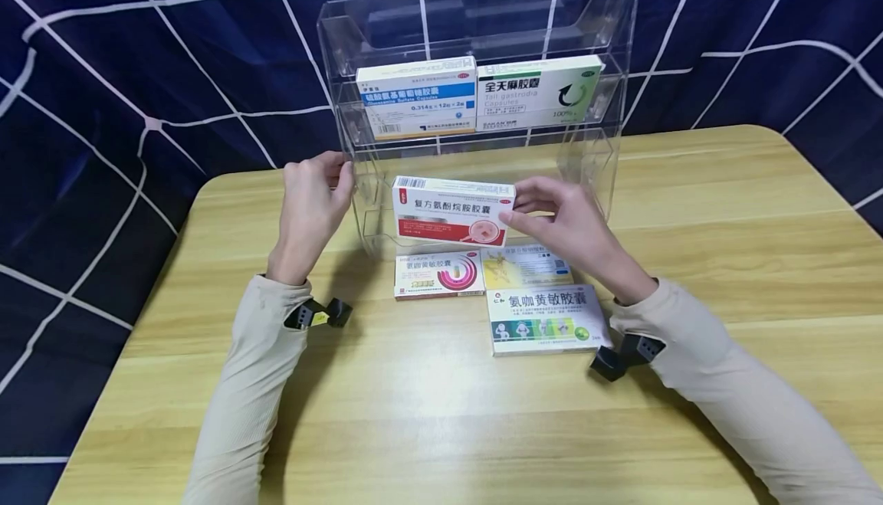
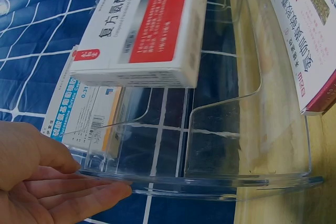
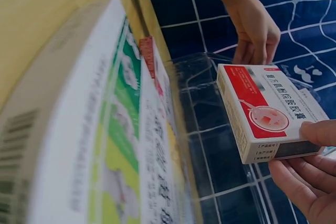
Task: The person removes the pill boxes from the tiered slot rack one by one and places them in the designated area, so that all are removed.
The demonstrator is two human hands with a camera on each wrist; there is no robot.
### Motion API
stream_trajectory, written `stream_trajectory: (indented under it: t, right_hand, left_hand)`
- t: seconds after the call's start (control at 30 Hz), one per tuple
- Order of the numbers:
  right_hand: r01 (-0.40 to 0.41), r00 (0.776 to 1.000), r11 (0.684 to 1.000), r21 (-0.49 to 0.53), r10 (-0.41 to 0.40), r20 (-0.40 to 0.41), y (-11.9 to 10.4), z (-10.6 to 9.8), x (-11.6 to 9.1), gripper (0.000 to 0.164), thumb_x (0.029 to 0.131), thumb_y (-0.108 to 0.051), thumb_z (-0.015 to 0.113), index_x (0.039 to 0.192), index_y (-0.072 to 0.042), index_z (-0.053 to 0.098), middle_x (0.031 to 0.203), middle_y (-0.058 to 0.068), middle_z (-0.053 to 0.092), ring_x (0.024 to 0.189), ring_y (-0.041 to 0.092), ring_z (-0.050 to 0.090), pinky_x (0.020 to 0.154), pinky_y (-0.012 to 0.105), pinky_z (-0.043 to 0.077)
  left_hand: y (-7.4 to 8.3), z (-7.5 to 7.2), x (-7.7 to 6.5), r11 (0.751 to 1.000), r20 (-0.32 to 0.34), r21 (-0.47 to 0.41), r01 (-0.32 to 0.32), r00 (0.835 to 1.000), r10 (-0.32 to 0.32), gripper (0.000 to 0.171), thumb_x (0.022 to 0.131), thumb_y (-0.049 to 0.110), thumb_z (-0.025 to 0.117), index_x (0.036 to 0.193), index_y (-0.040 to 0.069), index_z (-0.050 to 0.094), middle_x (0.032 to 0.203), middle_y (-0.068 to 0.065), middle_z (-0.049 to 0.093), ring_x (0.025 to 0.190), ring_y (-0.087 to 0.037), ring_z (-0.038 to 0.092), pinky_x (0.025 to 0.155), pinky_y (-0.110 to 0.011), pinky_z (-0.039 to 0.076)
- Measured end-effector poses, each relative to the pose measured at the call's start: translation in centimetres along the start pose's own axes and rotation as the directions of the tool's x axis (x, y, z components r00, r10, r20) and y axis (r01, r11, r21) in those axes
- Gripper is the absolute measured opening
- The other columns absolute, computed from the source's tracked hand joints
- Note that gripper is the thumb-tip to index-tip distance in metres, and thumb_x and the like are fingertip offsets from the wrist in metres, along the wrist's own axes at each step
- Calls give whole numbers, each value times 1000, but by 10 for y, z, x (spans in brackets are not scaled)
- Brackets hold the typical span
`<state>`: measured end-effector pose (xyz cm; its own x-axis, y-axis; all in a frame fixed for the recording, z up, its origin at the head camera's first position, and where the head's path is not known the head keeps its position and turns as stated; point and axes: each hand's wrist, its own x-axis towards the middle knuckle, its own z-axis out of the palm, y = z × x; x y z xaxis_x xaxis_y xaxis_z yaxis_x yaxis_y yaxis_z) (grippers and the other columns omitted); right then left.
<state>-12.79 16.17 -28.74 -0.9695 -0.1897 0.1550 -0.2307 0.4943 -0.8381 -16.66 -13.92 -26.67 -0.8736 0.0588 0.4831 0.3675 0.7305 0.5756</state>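
Dark blue cloth with white grid lines is the backdrop, "love simple" printed upper left. Left hand, in a beige sleeve, comes up from below to the left edge of the clear plastic two-tier rack; thumb and fingers pinch that side edge. Lower left, flat on the wood-grain table: white box with pink arcs, reads 氨咖黄敏胶囊. Upper tier, left: white-and-blue carton, "Glucosamine Sulfate Capsules", 0.314g. White box with red band, 复方氨酚烷胺胶囊, is held up in front of the lower tier, label outward, blocking part of that tier from the head view. Yellow-and-white box lies right of the pink-arc one, fine print too small to read, partly hidden. Upper tier, right: white-and-green carton, 全天麻胶囊, "Tall gastrodia Capsules", 100%. Nearer: larger white box with green picture strip, 仁和 氨咖黄敏胶囊, lying flat. Right hand reaches in from lower right, forearm angled across, thumb in front and fingers behind, clamped on the red-band box's right end.
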Motion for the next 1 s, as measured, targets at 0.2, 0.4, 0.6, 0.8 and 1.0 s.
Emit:
stream_trajectory:
  t: [0.2, 0.4, 0.6, 0.8, 1.0]
  right_hand:
    - [11, 999, 1000, -8, -10, 40, 3, 2, -4, 36, 87, -16, 72, 117, 0, 62, 107, 15, 68, 97, 26, 66, 82, 24, 54]
    - [10, 998, 1000, -27, -8, 69, 4, 5, -8, 35, 85, -17, 74, 113, 0, 62, 101, 14, 69, 93, 24, 67, 82, 30, 53]
    - [1, 995, 1000, -8, -1, 98, 5, 10, -12, 35, 85, -15, 74, 112, 1, 61, 99, 14, 68, 93, 24, 67, 84, 37, 54]
    - [6, 990, 1000, 21, -9, 138, 9, 16, -17, 32, 85, -12, 73, 111, 1, 61, 96, 12, 68, 91, 24, 67, 85, 39, 55]
    - [55, 977, 998, -23, -49, 206, 10, 22, -22, 30, 85, -14, 74, 110, -1, 62, 91, 5, 70, 92, 26, 68, 82, 41, 56]
  left_hand:
    - [-1, 1, 1, 1000, -4, 6, -5, 1000, 5, 22, 91, 2, 53, 98, -12, 70, 85, -23, 71, 76, -32, 72, 70, -41, 58]
    - [-1, 1, 2, 1000, -14, 2, -21, 1000, 21, 22, 91, 1, 54, 97, -13, 69, 86, -23, 71, 76, -32, 72, 69, -41, 58]
    - [-1, 1, 1, 1000, -12, -3, -9, 1000, 9, 22, 91, 2, 54, 97, -13, 69, 88, -23, 71, 76, -31, 72, 70, -40, 58]
    - [-2, 2, 1, 1000, -8, -2, 0, 1000, 0, 22, 91, 1, 53, 97, -13, 69, 88, -23, 71, 76, -31, 72, 70, -40, 58]
    - [-2, 1, 0, 1000, -9, -2, 1, 1000, -1, 22, 91, 1, 53, 97, -13, 69, 88, -23, 71, 76, -32, 72, 70, -40, 58]
